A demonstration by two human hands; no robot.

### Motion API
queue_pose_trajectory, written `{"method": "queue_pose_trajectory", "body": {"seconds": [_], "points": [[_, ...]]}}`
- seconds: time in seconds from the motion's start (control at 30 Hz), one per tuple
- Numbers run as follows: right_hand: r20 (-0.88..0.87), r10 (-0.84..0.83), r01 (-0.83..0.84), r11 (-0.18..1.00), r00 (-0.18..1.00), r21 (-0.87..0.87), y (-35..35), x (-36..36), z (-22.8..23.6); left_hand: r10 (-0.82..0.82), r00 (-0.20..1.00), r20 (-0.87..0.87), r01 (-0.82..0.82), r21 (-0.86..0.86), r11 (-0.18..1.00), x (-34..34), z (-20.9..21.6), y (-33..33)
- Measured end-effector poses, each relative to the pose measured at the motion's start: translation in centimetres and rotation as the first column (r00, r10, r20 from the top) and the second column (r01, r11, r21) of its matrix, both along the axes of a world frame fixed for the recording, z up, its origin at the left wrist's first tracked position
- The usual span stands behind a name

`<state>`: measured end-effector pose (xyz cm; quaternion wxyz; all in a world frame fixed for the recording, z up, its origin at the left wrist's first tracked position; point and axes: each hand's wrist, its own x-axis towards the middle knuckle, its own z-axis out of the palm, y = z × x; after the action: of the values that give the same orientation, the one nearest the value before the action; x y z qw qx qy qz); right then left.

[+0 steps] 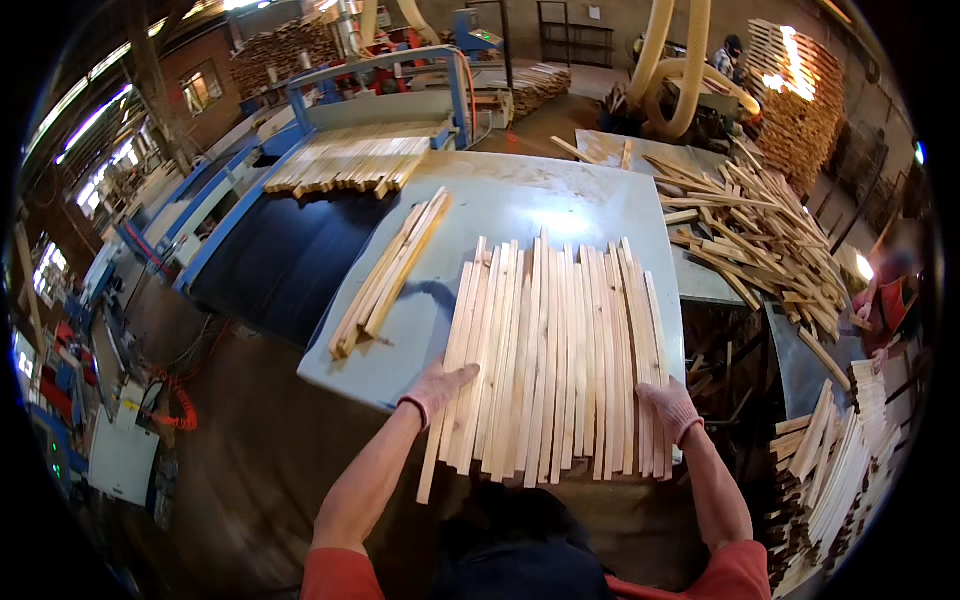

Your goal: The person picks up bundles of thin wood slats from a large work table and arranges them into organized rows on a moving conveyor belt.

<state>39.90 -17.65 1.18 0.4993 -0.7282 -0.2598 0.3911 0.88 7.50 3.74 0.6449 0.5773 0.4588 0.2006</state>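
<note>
A wide row of pale wooden strips [551, 360] lies side by side before me, the near ends uneven and sticking out past the front edge of a grey tabletop [480, 190]. My left hand [442, 388], in a pinkish glove, grips the row's left side with the thumb on top. On the opposite side my right hand [670, 406], gloved alike, clasps the outermost strips. The fingers under or against the wood are mostly hidden. A smaller bundle of strips [392, 272] rests apart on the table, left of the row.
Left of the table, a dark conveyor belt [290, 250] carries more strips [350, 155] beneath a blue machine frame [385, 58]. A loose heap of wood pieces [750, 225] covers a table on the right. Stacked strips [835, 470] and another person [888, 295] are at far right.
</note>
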Motion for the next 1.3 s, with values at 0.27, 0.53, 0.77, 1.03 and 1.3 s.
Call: {"method": "queue_pose_trajectory", "body": {"seconds": [0.27, 0.53, 0.77, 1.03, 1.3], "points": [[-0.170, -0.145, 0.153, 0.988, 0.975, 0.036, 13.5, -0.9, 0.8, -0.010, 0.528, -0.849, 0.452, 0.272, 0.849, 5.3, 4.9, 17.9], [-0.128, -0.099, 0.096, 0.995, 0.987, -0.031, 23.1, -3.0, 1.6, 0.465, 0.617, -0.635, 0.230, 0.711, 0.665, -4.0, -1.4, 28.7], [0.371, 0.148, 0.017, 0.914, 0.917, -0.406, 24.4, -5.1, 5.4, 0.505, 0.625, -0.596, 0.176, 0.737, 0.653, -3.8, -5.0, 28.6], [0.565, -0.028, 0.259, 0.907, 0.824, -0.332, 23.6, -5.9, 2.4, 0.404, 0.620, -0.673, 0.249, 0.657, 0.712, -3.6, -5.9, 28.5], [0.604, -0.090, 0.280, 0.933, 0.792, -0.228, 20.0, -10.7, 0.4, 0.233, 0.687, -0.688, 0.269, 0.539, 0.798, -5.3, -6.2, 29.7]]}}
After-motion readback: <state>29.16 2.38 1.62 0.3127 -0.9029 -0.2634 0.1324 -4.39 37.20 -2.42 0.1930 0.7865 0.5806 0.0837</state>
